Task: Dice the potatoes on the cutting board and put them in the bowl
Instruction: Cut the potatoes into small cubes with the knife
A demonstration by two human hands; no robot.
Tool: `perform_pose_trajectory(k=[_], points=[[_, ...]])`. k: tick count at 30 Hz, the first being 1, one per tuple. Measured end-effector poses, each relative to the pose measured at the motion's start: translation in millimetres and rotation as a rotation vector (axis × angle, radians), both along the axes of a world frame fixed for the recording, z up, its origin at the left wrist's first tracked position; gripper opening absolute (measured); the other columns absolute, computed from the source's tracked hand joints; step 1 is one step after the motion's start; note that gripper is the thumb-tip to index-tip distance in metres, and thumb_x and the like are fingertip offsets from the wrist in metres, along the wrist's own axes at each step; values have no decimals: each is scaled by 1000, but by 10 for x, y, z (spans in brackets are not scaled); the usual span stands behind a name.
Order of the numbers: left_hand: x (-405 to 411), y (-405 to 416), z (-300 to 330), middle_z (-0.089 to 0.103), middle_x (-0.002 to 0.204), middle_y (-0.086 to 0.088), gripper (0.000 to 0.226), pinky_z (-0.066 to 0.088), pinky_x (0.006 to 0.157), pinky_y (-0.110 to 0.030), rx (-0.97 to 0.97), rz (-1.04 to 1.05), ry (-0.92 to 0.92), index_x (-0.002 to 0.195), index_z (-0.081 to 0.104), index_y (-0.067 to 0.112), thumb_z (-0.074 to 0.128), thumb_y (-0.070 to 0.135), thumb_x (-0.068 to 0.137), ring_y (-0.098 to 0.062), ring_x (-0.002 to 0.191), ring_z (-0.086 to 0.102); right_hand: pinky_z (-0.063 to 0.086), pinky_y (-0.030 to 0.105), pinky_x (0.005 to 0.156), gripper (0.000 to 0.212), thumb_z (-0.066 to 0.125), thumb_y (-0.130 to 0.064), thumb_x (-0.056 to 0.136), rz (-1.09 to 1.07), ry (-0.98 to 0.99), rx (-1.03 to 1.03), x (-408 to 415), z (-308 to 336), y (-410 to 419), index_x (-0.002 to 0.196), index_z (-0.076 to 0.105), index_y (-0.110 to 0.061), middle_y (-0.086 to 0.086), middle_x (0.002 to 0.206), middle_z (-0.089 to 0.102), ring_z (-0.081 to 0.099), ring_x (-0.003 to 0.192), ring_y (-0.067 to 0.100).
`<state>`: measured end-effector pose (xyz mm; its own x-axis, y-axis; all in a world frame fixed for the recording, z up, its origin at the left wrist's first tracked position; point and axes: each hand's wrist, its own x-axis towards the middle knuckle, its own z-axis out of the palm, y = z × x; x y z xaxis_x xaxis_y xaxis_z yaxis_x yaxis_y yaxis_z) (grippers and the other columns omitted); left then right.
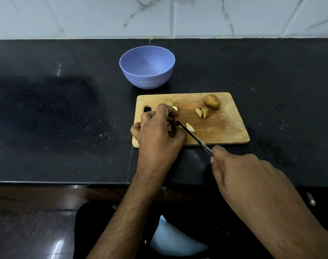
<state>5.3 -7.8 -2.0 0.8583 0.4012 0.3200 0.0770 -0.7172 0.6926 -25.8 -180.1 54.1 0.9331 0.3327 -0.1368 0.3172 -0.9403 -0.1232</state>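
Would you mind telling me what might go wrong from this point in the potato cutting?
The left hand curls over the potato piece right beside the knife blade, so a slip might nick a finger. The whole potato sits loose on the cutting board and might roll. The bowl is empty, beyond the board, so carried pieces may drop.

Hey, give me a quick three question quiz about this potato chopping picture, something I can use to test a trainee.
1. True or false: the bowl already holds diced potato.
2. Which hand holds the knife? A left, B right.
3. Fill in: one uncut potato lies at the far right of the ______.

Key: 1 false, it looks empty. 2 B, the right hand grips the handle while the left hand steadies potato pieces. 3 cutting board.
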Motion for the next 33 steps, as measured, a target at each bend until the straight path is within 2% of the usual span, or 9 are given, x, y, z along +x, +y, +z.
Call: perform_pose_trajectory(k=[4, 8, 11, 14, 19, 22, 24, 28, 33], points=[[1, -2, -5, 60, 94, 21, 31, 21, 93, -32, 4, 1, -7, 103, 55, 35, 72, 29, 78, -5, 106, 50, 41, 25, 51, 12, 26, -40, 107, 8, 68, 20, 36, -54, 34, 97, 29, -35, -4, 70, 56, 53, 59, 7], [1, -16, 1, 60, 91, 20, 30, 21, 94, -32, 1, 6, -4, 104, 55, 34, 72, 33, 80, -6, 105, 50, 47, 30, 56, 12, 27, -36, 108, 13, 129, 34, 110, -119, 48, 104, 37, -30, -3, 73, 57, 56, 63, 11], [-18, -10, 11, 62, 90, 19, 31, 24, 100, -36, -34, 19, -13, 105, 54, 34, 72, 26, 80, -5, 106, 50, 43, 27, 51, 13, 25, -38, 107, 14, 95, 35, 2, -93, -27, 97, 31, -32, -2, 72, 56, 53, 60, 9], [-34, 2, 36, 63, 99, 18, 34, 23, 104, -35, -69, 15, -28, 107, 55, 32, 70, 19, 79, -4, 109, 52, 50, 29, 55, 17, 22, -42, 106, -13, 79, 61, -101, -73, -88, 95, 30, -32, -2, 70, 57, 57, 61, 10], [-38, -14, 53, 59, 107, 21, 36, 22, 100, -33, -34, -54, -24, 107, 55, 34, 69, 24, 76, -3, 114, 46, 41, 23, 48, 23, 21, -49, 102, -43, 28, 161, -92, -86, -177, 94, 36, -34, -4, 64, 55, 55, 53, 8], [-23, -25, 21, 58, 109, 24, 32, 19, 97, -32, 87, -108, 2, 108, 58, 36, 69, 32, 78, -4, 120, 42, 38, 22, 48, 24, 21, -51, 102, -59, 27, 151, -111, -71, -231, 93, 36, -34, -5, 65, 56, 55, 54, 7], [-10, -27, 8, 59, 113, 26, 29, 17, 94, -31, 120, -124, 15, 108, 58, 36, 68, 31, 81, -3, 121, 41, 38, 20, 48, 23, 22, -51, 102, -58, 33, 127, -134, -54, -261, 92, 34, -34, -5, 65, 56, 55, 54, 6], [12, -27, -11, 62, 111, 26, 27, 16, 89, -28, 106, -119, 11, 108, 59, 35, 68, 25, 85, -1, 118, 44, 33, 19, 47, 23, 20, -53, 101, -63, 47, 89, -184, -5, -302, 91, 31, -36, -6, 68, 56, 52, 56, 6], [35, -33, -18, 63, 106, 22, 25, 19, 91, -31, 63, -51, 11, 105, 61, 34, 69, 24, 84, -7, 113, 49, 26, 18, 43, 24, 21, -53, 102, -51, 49, 61, -211, -1, -288, 88, 29, -35, -7, 66, 54, 47, 51, 8]])
